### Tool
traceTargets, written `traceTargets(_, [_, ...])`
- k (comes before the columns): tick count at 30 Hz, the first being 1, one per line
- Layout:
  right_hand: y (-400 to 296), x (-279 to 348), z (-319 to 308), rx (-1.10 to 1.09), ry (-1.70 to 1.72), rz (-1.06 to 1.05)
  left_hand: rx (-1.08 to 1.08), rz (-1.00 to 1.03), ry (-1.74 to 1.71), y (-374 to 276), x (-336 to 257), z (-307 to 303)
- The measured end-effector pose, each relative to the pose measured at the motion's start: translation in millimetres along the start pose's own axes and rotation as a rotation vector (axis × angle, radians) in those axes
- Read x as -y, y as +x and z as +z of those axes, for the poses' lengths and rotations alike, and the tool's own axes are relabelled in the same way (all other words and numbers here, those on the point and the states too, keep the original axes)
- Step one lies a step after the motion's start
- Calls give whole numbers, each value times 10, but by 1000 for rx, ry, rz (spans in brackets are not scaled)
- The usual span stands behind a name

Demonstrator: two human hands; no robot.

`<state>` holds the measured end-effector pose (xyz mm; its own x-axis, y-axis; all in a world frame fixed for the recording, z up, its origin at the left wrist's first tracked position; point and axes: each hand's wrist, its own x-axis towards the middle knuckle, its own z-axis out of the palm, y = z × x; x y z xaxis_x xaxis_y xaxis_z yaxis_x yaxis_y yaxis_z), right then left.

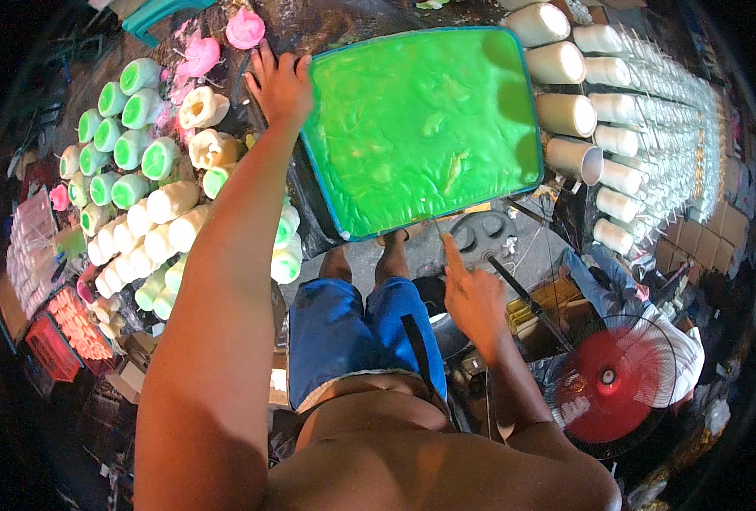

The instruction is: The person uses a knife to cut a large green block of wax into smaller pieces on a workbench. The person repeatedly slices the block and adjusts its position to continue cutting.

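Before me lies a shallow rectangular tray with a blue rim, filled with a wrinkled, glossy bright green wax-like layer. At its upper left edge rests my left hand, fingers spread and thumb by the rim, holding nothing. My right hand is at the near side, its index finger stretched along a thin knife-like tool. The tool's tip meets or nearly meets the tray's near edge; its handle is hidden in my fist. Two pink wax-like lumps sit just beyond my left fingertips.
Several green-centred white candles and cream wax cylinders crowd the left. Metal cylinders line the tray's right side, before rows of white candles with wicks. A red-bladed fan stands lower right, near a person in jeans.
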<state>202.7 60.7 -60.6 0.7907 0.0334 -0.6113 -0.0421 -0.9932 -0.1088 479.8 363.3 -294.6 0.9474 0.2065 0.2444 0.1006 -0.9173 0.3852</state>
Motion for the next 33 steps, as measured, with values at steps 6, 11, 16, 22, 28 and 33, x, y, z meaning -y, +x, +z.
traceTargets(6, [201, -46, -487, -179, 145, -11, 31, -20, -22, -20, -47, -58])
traceTargets(11, [1400, 145, -526, -478, 148, -152, 40, -30, -2, 2, -13, -62])
traceTargets(16, [2196, 351, -554, -561, 93, -145, 63, -23, -18, 12, -84, -56])
traceTargets(22, [2474, 415, -444, -537, 95, -133, 57, -34, -20, -4, -47, -50])
traceTargets(28, [2543, 443, -375, -508, 49, -129, 59, -39, -17, -5, -57, -55])
traceTargets(33, [2579, 439, -306, -492, 55, -104, 25, -23, -16, -9, -44, -34])
